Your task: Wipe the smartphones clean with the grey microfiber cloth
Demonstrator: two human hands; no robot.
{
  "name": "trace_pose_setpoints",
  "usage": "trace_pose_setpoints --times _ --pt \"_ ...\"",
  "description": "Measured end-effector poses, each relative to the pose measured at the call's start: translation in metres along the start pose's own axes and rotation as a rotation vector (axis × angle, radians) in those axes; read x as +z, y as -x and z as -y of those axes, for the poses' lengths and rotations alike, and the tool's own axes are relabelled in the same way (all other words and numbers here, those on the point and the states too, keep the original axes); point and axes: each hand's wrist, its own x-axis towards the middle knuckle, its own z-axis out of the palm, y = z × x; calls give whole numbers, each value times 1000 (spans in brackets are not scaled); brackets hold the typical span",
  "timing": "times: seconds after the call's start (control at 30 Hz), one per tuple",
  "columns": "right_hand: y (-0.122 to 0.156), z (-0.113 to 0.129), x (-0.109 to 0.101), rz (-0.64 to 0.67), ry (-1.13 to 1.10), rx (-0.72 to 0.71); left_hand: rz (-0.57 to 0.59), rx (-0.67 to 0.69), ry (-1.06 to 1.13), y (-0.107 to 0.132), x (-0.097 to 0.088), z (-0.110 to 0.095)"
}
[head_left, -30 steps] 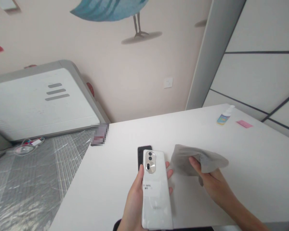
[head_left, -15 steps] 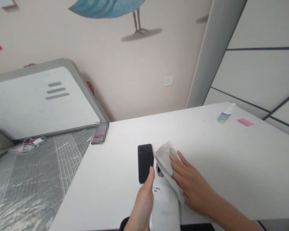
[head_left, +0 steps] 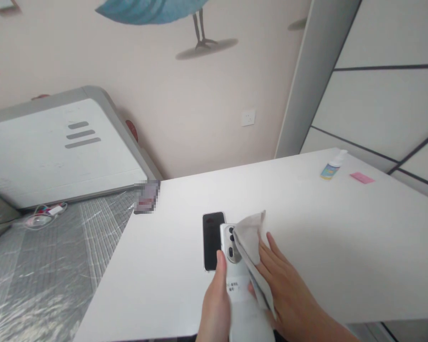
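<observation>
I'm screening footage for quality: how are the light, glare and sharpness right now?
Head view: soft light, faint shading on the white table beyond the right hand; head view: glare on the plastic sheeting at lower left; head view: pixelated patch at the table's corner; head view: lettering on the white phone hard to read.

Room beyond the cloth (head_left: 248, 232); dark phone (head_left: 211, 242) obstructs leftward passage.
</observation>
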Motion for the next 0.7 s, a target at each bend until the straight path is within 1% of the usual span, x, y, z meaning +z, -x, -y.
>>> trace_pose_setpoints --times 0.03,0.07,0.17,0.2,0.27,0.37,0.4,0.47,0.53,0.6,0.67,0.7 --pt "-2 1 1 -7 2 -19 -18 -6 7 0 0 0" --pt "-2 3 3 -5 0 -72 -29 -5 11 1 1 -1" --pt "0 7 7 62 -7 -284 -37 27 28 4 3 -3" --pt "0 7 8 87 -8 -307 -44 34 29 5 4 -3" --pt "-1 6 6 102 -7 -249 -68 39 11 4 4 2" --pt "-5 8 2 58 -25 -73 -94 51 -27 2 4 9" --pt "-5 9 1 50 -48 -36 -94 62 -27 2 4 9" --pt "-5 12 1 61 -118 -39 -98 50 -29 2 2 6" --pt "-5 13 2 88 -168 -91 -130 23 -43 3 -1 3" --pt "-5 9 3 85 -155 -115 -167 27 -63 1 -8 2" --pt "-7 4 5 42 -102 -61 -180 69 -74 -4 -16 5" --pt "-8 1 6 32 -78 -25 -167 85 -73 -7 -21 7"
